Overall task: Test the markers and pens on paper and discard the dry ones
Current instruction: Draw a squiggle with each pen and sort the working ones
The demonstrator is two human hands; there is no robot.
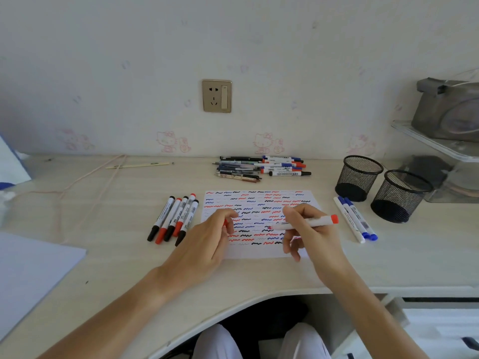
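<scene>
Now right hand (pixel 308 229) grips marker (pixel 311 222) (uncapped).

the white paper (pixel 259 224) lay flat on the desk, covered in red, blue and black squiggles. an uncapped red marker (pixel 305 223) slanted over it, tip down-left. a heap of pens (pixel 261 168) lay behind.

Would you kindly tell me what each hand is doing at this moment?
Left hand: fingers curled round a small red cap, resting on the paper.
Right hand: holding the uncapped red marker, tip at the paper.
</scene>
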